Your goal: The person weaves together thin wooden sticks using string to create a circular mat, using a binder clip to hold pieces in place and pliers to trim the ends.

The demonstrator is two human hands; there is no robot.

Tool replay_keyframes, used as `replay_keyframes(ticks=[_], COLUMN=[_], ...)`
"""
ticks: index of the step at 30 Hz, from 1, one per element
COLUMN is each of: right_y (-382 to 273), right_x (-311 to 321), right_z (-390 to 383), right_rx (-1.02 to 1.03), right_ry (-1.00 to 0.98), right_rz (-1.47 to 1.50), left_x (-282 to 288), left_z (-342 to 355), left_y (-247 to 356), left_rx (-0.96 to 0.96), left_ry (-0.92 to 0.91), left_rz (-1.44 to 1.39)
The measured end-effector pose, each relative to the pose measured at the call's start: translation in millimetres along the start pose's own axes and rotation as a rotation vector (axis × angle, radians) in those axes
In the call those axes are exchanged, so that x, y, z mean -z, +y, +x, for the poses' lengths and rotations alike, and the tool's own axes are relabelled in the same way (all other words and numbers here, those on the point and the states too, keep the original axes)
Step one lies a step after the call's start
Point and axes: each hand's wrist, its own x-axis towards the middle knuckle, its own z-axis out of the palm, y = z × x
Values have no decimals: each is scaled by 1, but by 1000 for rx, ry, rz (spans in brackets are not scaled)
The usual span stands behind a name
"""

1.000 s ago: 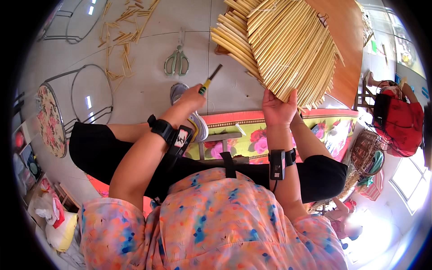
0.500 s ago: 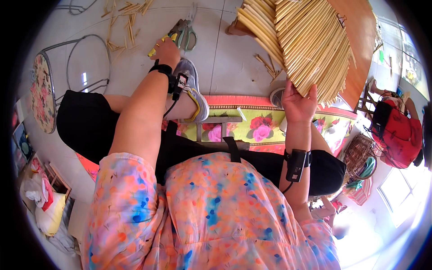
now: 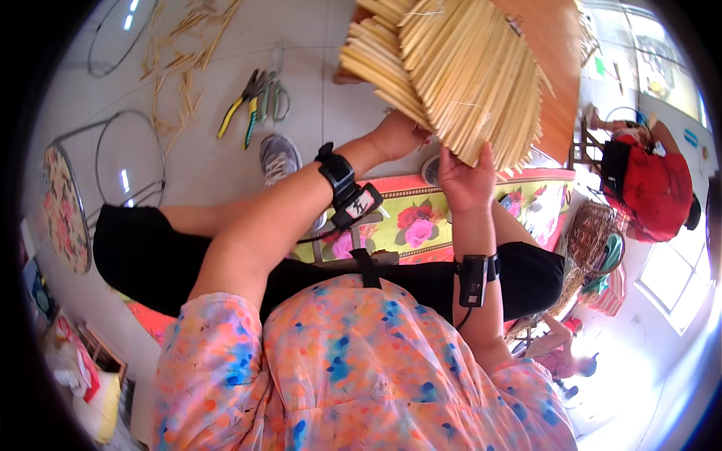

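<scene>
A panel of pale, split sticks (image 3: 470,83), bound side by side with thin ties, leans against a brown wooden board (image 3: 556,83). My right hand (image 3: 468,179) grips its lower edge, thumb in front and fingers at the back. Beside the panel's lower left corner is my left hand (image 3: 398,137), its fingers curled in and partly hidden; what they hold, if anything, does not show. Pliers (image 3: 244,105) with yellow and green grips lie on the tiled floor to the left, with green-handled scissors (image 3: 273,98) next to them.
Loose stick pieces (image 3: 184,68) are scattered at the far left. A stool with a floral seat (image 3: 66,207) lies on its side at the left. Floral cloth (image 3: 421,225) spreads beneath my legs. To the right are a wicker basket (image 3: 594,234) and a person in red (image 3: 650,188).
My left hand has let go of the pliers, leaving them on the floor, and moved right to the panel's lower edge. My right hand still grips the panel.
</scene>
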Motion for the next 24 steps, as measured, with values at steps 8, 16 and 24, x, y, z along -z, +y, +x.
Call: replay_keyframes(ticks=[8, 16, 24], right_y=[4, 10, 33], right_x=[13, 16, 24], right_z=[-8, -5, 12], right_rx=[-44, -73, -96], right_ry=[4, 7, 86], right_rz=[2, 61, 110], left_x=[-25, 14, 25], left_z=[-6, -33, -45], left_y=[19, -33, -55], left_rx=[-19, 79, 8], left_ry=[114, 140, 93], left_rz=[-83, 403, 817])
